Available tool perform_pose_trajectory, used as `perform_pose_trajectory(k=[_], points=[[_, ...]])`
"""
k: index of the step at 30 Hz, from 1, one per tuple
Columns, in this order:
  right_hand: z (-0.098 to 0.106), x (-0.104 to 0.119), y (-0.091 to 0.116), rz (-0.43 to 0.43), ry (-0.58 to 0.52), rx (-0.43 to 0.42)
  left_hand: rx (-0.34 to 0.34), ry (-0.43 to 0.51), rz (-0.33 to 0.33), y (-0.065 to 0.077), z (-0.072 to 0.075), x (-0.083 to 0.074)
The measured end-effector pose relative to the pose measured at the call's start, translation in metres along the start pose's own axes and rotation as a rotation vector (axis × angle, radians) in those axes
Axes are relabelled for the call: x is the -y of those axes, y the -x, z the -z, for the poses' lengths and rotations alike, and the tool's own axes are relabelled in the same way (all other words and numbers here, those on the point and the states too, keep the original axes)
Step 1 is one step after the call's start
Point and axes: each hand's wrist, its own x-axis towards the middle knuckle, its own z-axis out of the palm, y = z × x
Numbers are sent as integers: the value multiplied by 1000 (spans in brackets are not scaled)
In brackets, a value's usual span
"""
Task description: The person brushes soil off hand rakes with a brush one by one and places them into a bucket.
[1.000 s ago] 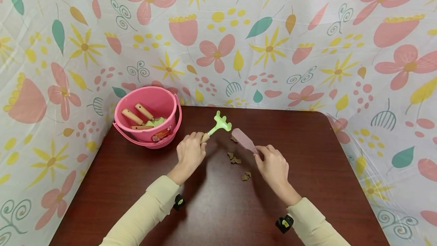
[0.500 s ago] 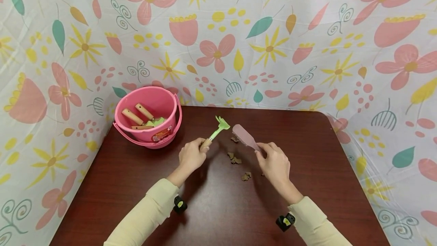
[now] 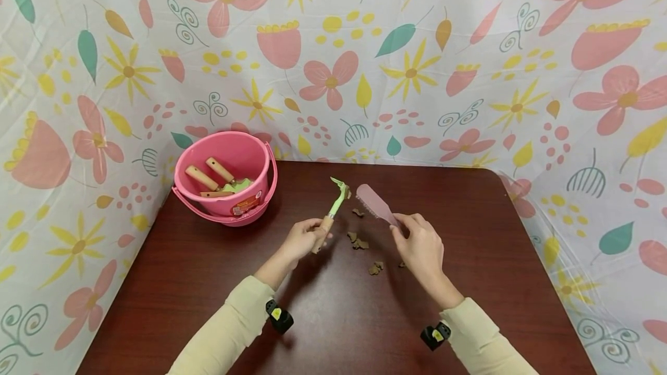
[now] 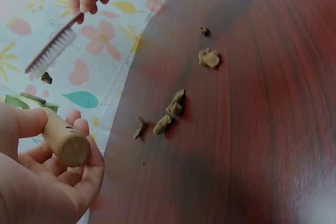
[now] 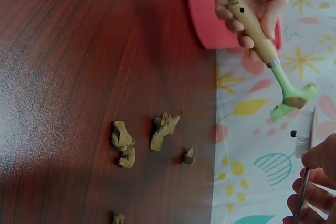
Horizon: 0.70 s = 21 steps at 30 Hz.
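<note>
My left hand (image 3: 298,242) holds a small green garden rake (image 3: 339,202) by its wooden handle, above the table. A lump of brown clay (image 5: 295,102) clings to the rake's head. My right hand (image 3: 421,247) grips a pink brush (image 3: 374,203) by its handle, bristles turned toward the rake. In the left wrist view the white bristles (image 4: 55,51) show clearly, with a small dark crumb (image 4: 46,78) right at them. Brush and rake head stand a short gap apart. Below them, several brown clay pieces (image 3: 359,244) lie on the table.
A pink bucket (image 3: 234,149) stands at the table's back left, with several wooden-handled tools (image 3: 202,178) inside. The dark wooden table (image 3: 208,294) ends against a flower-printed cloth (image 3: 333,85) behind and at both sides. A black wrist camera (image 3: 435,335) hangs at each cuff.
My left hand has turned the rake, so its head shows edge-on with clay on the far side and the handle's end uncovered. My right hand has shifted the brush slightly up and right.
</note>
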Motion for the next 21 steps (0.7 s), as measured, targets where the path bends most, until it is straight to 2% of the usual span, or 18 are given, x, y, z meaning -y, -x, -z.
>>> perform_pose_trajectory(k=[4,8,16,21], points=[[0,2,-1,19,-23,-12,59,121,58,0,-5,1],[0,7,-3,46,-41,-12,102,193,96,0,-10,2],[-3,19,-7,100,-50,-11,175,208,104,6,-18,2],[-6,21,-8,96,-41,-1,202,226,112,5,-23,5]])
